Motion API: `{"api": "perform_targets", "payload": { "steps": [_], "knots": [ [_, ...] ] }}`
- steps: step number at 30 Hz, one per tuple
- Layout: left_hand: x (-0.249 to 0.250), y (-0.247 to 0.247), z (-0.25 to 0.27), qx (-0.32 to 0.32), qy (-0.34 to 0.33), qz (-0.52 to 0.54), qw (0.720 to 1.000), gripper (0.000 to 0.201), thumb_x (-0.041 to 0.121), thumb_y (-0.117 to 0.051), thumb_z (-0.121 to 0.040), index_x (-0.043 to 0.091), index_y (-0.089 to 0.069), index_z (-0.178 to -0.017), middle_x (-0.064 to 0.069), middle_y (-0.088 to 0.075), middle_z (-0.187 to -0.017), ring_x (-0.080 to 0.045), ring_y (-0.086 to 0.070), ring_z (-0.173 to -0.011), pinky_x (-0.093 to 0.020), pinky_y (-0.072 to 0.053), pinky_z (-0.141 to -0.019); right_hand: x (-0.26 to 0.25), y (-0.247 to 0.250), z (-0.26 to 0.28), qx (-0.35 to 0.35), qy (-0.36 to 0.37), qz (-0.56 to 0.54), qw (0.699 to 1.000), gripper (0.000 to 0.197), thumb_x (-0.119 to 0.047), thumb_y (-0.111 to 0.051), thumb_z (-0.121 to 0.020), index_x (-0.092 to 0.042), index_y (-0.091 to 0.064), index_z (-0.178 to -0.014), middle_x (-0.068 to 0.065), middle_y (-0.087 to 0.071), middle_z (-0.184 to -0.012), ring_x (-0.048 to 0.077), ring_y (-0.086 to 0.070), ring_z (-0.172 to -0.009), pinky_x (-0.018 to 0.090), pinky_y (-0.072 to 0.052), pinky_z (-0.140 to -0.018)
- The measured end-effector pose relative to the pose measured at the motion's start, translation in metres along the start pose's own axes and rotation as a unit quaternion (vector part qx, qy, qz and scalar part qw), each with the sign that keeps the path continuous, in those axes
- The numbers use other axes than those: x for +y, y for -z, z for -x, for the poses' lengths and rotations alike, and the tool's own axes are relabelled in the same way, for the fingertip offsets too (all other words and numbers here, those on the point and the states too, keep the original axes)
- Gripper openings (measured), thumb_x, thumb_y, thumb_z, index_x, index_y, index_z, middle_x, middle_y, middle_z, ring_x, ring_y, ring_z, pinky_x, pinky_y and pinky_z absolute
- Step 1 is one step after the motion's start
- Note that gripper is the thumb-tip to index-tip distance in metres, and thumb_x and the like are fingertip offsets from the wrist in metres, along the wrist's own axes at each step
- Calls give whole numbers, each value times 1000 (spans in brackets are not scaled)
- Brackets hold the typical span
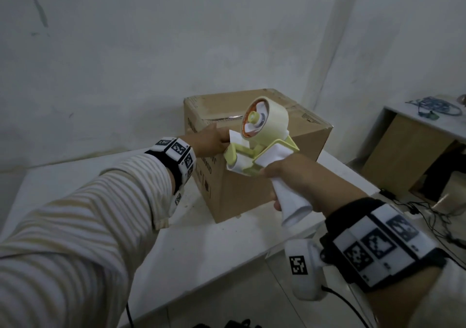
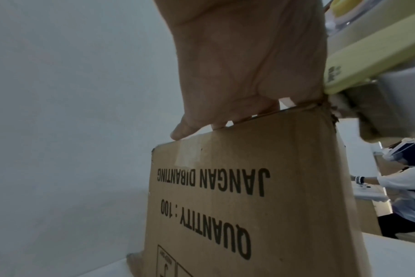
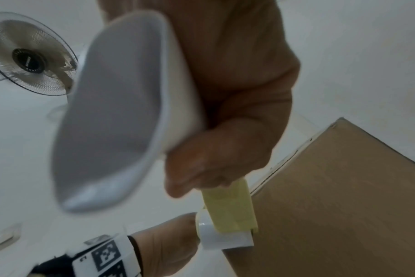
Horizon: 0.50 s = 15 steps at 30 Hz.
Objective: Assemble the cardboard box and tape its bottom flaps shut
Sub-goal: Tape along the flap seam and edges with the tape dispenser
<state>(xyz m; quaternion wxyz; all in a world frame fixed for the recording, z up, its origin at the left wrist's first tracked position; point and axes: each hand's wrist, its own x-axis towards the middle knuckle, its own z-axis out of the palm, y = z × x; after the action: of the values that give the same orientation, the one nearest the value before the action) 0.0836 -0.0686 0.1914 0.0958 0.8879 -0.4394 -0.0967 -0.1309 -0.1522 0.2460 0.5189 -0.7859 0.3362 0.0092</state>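
A brown cardboard box [image 1: 252,189] stands on the white table [image 1: 100,174] with its print upside down [image 2: 225,206]. A glossy line runs across its top seam [image 1: 222,119]. My left hand [image 1: 211,141] rests on the near top edge, thumb at the rim [image 2: 182,133], fingers lying over the top and partly hidden. My right hand [image 1: 292,176] grips the white handle [image 3: 121,112] of a yellow tape dispenser [image 1: 262,141]. The dispenser, with its pale tape roll [image 1: 269,121], sits at the box's near top corner, right beside my left hand [image 3: 166,249].
A low side table [image 1: 428,126] with tangled cables on top stands to the right, and more cables lie on the floor [image 1: 428,216]. A wall is close behind the box. Another person [image 2: 410,191] works beyond the box. A fan [image 3: 28,56] stands off to one side.
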Motion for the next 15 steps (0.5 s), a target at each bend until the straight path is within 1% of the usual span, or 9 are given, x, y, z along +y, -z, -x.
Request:
{"api": "perform_targets", "payload": {
  "steps": [1,3,5,7,9,10,12,13,15],
  "knots": [
    [-15,-9,-17,-10,-5,-2,1000,60,71,-22,-74,53,-40,-128,22,-31,-150,-26,-10,-147,-66,-11,-110,0,3,1,1,4,5,1000,22,-17,-62,-87,-8,-54,-68,3,-58,-42,22,-54,-56,34,-47,-67],
    [-26,-16,-36,-24,6,-17,1000,68,69,-14,-67,52,-39,-128,18,-28,-150,-27,-14,-147,-66,-14,-109,-3,5,4,3,21,5,1000,17,-16,-64,-84,-8,-55,-73,4,-58,-43,24,-55,-56,38,-47,-69],
    [-5,-3,-15,-20,29,-31,999,55,58,-27,-80,45,-39,-133,13,-27,-152,-28,-18,-145,-64,-16,-110,-7,8,7,14,50,23,998,15,-18,-65,-82,-8,-56,-75,7,-59,-52,27,-56,-60,41,-46,-70],
    [11,3,4,5,47,-27,998,53,38,-47,-90,25,-37,-141,-1,-26,-154,-32,-19,-144,-59,-14,-115,-15,9,11,27,83,32,996,15,-18,-65,-81,-9,-56,-75,9,-58,-59,28,-56,-60,42,-47,-70],
    [17,1,14,39,68,17,997,63,39,-55,-90,18,-33,-145,-8,-25,-155,-31,-19,-143,-50,-13,-117,-26,8,14,42,132,28,990,14,-19,-65,-81,-12,-55,-75,8,-57,-64,28,-57,-64,43,-51,-70],
    [16,-2,18,62,45,31,997,65,44,-56,-89,19,-33,-145,-9,-28,-154,-29,-22,-142,-45,-16,-114,-32,5,16,52,160,38,985,15,-22,-66,-81,-15,-54,-73,7,-57,-68,27,-58,-68,42,-53,-72],
    [8,-14,21,95,-20,68,993,63,50,-58,-85,24,-41,-140,-7,-44,-144,-27,-37,-133,-37,-26,-101,-43,-5,17,62,212,51,974,20,-27,-67,-81,-20,-53,-69,1,-56,-69,19,-58,-68,34,-52,-68],
    [2,-20,21,109,-29,94,989,60,51,-60,-83,21,-49,-134,-8,-53,-134,-28,-46,-125,-33,-29,-96,-47,-13,15,57,230,44,971,21,-29,-68,-80,-21,-54,-67,-3,-57,-66,12,-58,-64,29,-51,-61],
    [-13,-30,22,129,-22,154,979,63,58,-58,-78,13,-56,-122,-13,-59,-122,-32,-54,-117,-40,-39,-101,-55,-34,7,33,246,32,968,22,-29,-69,-79,-22,-57,-62,-12,-57,-55,1,-58,-55,21,-47,-52]
  ]
}}
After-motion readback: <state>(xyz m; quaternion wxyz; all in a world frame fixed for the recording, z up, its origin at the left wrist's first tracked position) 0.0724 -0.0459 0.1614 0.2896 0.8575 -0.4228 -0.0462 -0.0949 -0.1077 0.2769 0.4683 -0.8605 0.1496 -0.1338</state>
